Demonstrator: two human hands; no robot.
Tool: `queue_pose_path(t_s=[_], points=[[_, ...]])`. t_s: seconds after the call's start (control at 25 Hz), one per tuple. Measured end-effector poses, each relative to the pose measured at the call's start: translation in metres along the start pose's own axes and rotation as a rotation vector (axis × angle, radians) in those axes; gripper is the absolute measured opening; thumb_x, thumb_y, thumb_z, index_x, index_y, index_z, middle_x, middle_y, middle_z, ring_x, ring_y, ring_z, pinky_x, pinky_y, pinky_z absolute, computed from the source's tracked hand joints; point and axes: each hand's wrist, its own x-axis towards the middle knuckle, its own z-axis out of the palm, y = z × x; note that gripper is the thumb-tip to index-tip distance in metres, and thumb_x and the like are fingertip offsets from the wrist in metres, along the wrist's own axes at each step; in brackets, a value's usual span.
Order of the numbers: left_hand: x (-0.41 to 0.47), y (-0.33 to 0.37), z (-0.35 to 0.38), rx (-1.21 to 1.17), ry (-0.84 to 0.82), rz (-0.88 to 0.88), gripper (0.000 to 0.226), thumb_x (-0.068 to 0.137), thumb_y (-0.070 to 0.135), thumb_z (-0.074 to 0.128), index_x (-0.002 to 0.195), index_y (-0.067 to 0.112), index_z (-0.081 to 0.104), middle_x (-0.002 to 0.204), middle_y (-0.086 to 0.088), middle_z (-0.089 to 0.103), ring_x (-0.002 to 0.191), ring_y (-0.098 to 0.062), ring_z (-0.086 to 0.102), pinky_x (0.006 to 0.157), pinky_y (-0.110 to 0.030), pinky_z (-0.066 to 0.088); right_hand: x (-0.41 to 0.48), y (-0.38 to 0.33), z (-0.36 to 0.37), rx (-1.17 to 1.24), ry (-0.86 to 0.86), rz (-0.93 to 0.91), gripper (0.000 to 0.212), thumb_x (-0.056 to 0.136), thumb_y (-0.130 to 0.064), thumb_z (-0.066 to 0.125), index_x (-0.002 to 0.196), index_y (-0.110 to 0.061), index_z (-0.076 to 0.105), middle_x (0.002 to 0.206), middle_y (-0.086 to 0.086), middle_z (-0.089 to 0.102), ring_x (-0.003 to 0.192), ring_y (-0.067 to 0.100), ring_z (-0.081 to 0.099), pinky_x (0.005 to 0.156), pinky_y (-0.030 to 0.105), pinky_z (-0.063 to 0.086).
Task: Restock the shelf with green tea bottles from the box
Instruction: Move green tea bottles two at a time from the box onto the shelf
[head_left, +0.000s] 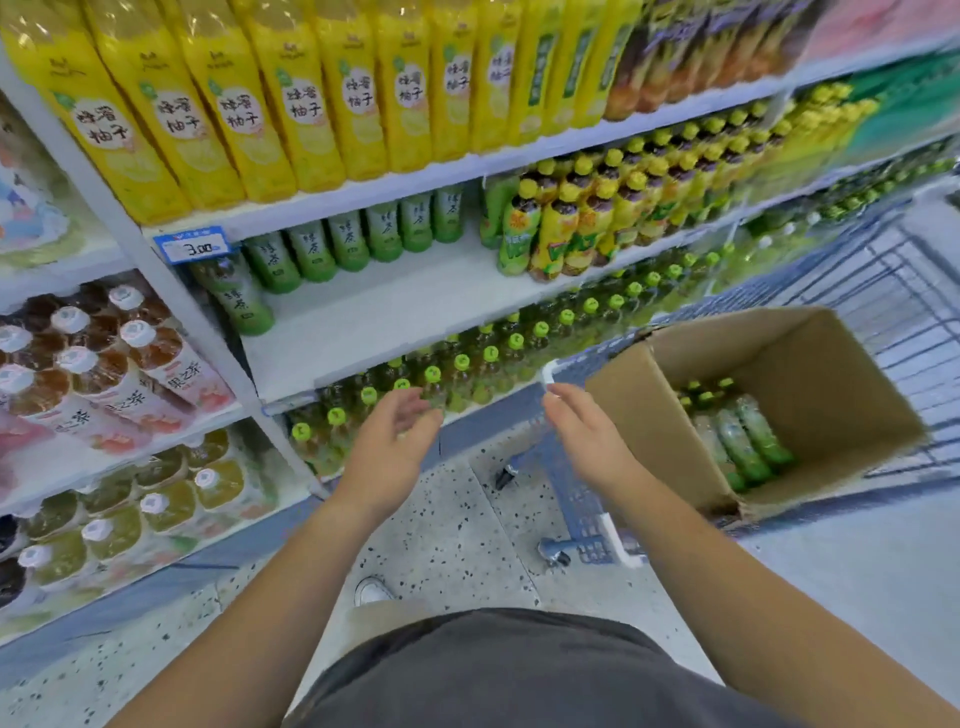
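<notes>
Logged loose, slightly curled fingers gripping nothing on left hand (387, 449) and right hand (587, 441), both raised apart before shelf (415, 312), with bottles (748, 441) lying in box (639, 415) in cart (579, 493) at right, others upright at shelf rear.

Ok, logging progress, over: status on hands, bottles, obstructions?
Left hand, right hand both open, empty. Bottles lying in box in cart. Shelf front bare. Nothing blocking box.
</notes>
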Motion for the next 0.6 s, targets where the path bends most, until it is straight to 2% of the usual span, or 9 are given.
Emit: queue_pose_path(t_s=[0.2,0.32,0.36,0.44,0.52,0.6], points=[[-0.020,0.036,0.108,-0.047,-0.031,0.005,0.030,0.100,0.040,0.060,0.129,0.033,0.055,0.122,0.021,0.060,0.110,0.008,0.055,0.082,-0.015,0.041,-0.022,0.048,-0.101,0.012,0.096,-0.017,0.048,0.102,-0.050,0.050,0.144,-0.028,0.049,0.137,-0.015,0.051,0.123,0.004,0.048,0.098,0.025,0.035],[-0.028,0.053,0.166,-0.096,-0.058,-0.036,0.025,0.101,0.041,0.058,0.126,0.038,0.056,0.119,0.028,0.057,0.106,0.012,0.053,0.085,-0.020,0.042,-0.029,0.068,-0.155,0.011,0.073,0.006,0.052,0.099,-0.056,0.049,0.144,-0.029,0.049,0.140,-0.013,0.052,0.122,0.002,0.052,0.100,0.027,0.040],[-0.029,0.059,0.185,-0.102,-0.071,-0.049,0.024,0.101,0.042,0.059,0.125,0.039,0.056,0.118,0.029,0.056,0.106,0.012,0.053,0.085,-0.021,0.043,-0.030,0.074,-0.172,0.016,0.063,0.016,0.049,0.099,-0.057,0.048,0.141,-0.031,0.050,0.139,-0.012,0.054,0.117,-0.004,0.055,0.096,0.025,0.043],[-0.027,0.068,0.218,-0.103,-0.103,-0.068,0.024,0.100,0.043,0.059,0.123,0.041,0.056,0.116,0.031,0.056,0.103,0.016,0.056,0.080,-0.016,0.042,-0.030,0.083,-0.205,0.036,0.085,0.057,0.045,0.101,-0.054,0.048,0.142,-0.034,0.048,0.135,-0.014,0.053,0.107,-0.010,0.054,0.087,0.020,0.041],[-0.022,0.077,0.247,-0.096,-0.143,-0.089,0.025,0.100,0.045,0.059,0.124,0.042,0.056,0.115,0.031,0.058,0.096,0.023,0.055,0.077,-0.013,0.042,-0.028,0.095,-0.232,0.055,0.123,0.109,0.047,0.102,-0.051,0.048,0.145,-0.032,0.046,0.133,-0.015,0.051,0.112,-0.001,0.051,0.092,0.023,0.036],[-0.011,0.083,0.272,-0.071,-0.184,-0.109,0.028,0.100,0.045,0.058,0.127,0.040,0.055,0.115,0.031,0.058,0.097,0.021,0.054,0.077,-0.013,0.041,-0.026,0.109,-0.254,0.083,0.149,0.158,0.048,0.101,-0.052,0.049,0.145,-0.032,0.046,0.133,-0.015,0.051,0.119,0.005,0.049,0.096,0.026,0.035]])
